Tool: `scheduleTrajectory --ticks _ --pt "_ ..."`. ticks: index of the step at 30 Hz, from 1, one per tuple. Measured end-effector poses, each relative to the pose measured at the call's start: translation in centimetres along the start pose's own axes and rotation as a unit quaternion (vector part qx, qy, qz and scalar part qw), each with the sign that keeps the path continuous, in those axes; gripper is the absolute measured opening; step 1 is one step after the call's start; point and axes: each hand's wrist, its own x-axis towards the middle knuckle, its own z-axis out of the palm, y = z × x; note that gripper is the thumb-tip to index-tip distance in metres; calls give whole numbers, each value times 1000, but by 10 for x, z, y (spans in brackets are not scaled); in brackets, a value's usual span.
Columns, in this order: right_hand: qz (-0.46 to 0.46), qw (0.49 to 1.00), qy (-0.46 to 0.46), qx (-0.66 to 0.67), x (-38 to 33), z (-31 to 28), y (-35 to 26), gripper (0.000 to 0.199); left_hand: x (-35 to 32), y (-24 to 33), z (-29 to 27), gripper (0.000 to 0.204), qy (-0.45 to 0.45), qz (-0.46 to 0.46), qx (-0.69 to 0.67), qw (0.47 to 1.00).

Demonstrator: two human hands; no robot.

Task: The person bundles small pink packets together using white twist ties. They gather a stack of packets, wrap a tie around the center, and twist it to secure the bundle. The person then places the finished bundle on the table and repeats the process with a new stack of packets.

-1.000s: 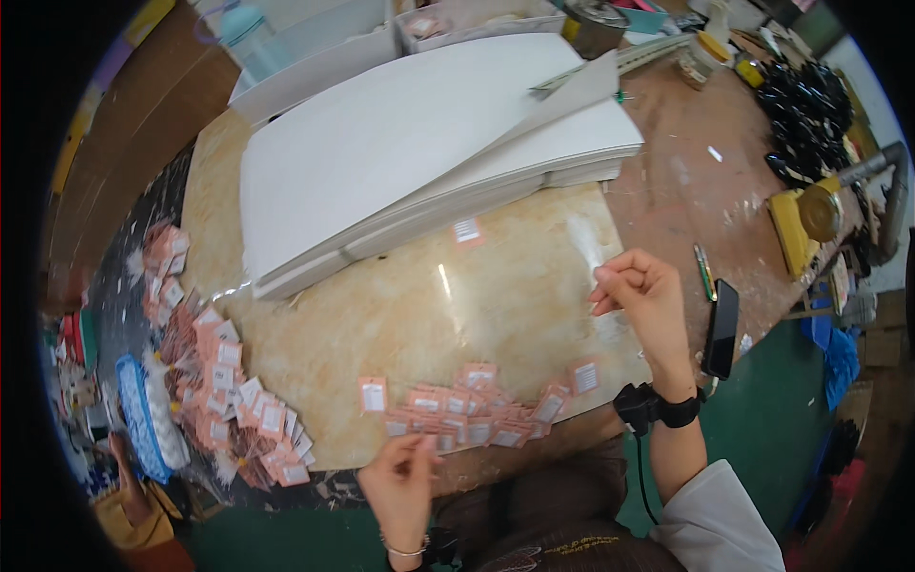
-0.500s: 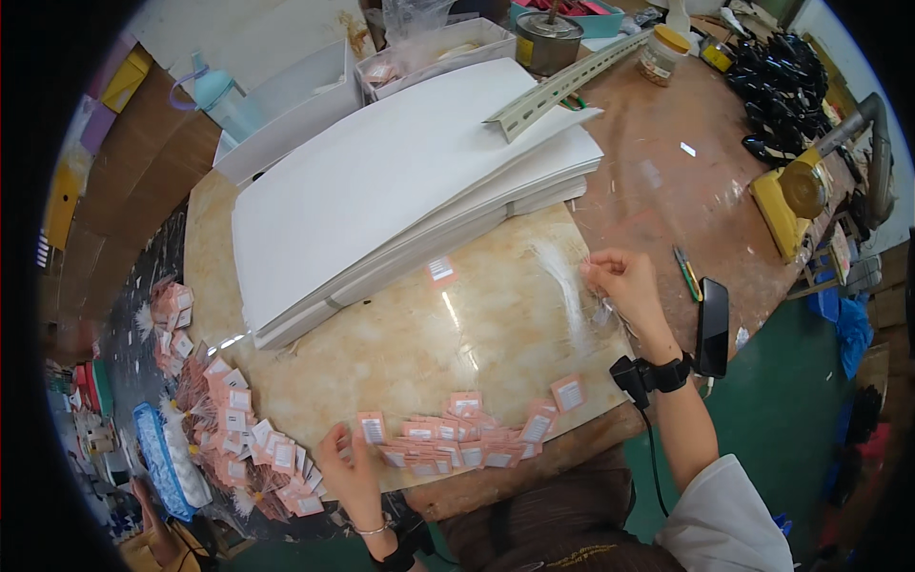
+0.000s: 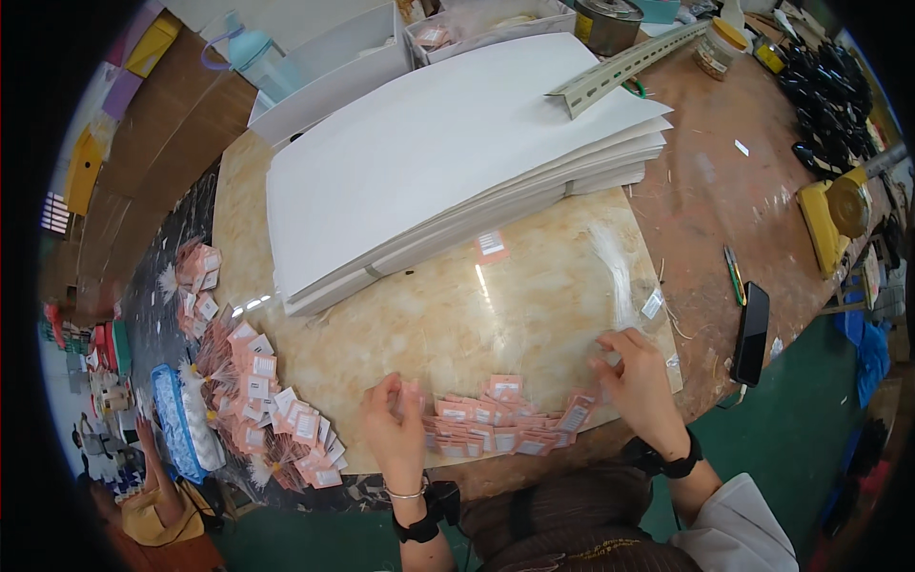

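My left hand [image 3: 393, 429] is at the left end of a pile of small pink-and-white tags [image 3: 505, 419] near the table's front edge. Its fingers are closed on a pink tag [image 3: 412, 396], which looks blurred. At the pile's right end, my right hand [image 3: 640, 381] has thumb and fingers pinched together above the last tags. Whatever is in that pinch is too fine or blurred to make out. A bundle of thin clear plastic strings [image 3: 615, 272] lies just beyond my right hand. One single tag [image 3: 491, 248] lies against the paper stack.
A tall stack of white sheets [image 3: 448, 153] fills the back, with a slotted metal bar [image 3: 629, 67] on it. Strung tags in bunches [image 3: 276, 410] lie left. A phone [image 3: 751, 334] and a pen [image 3: 734, 276] lie right. A person [image 3: 157, 496] sits at far left.
My right hand has come from the strings down to the right end of the tag pile. My left hand has taken up a tag at the left end. The view has shifted.
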Motion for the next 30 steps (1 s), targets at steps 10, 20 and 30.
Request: scheduleTrajectory --ticks 10,20,30 --pt "-10 997 -75 9 -11 36 -24 36 -18 29 7 44 -38 64 117 990" --pt "-9 995 -93 23 9 59 -49 40 -12 49 30 45 -25 84 156 984" --pt "2 991 -90 104 14 80 -50 30 -15 53 41 35 -63 67 65 994"
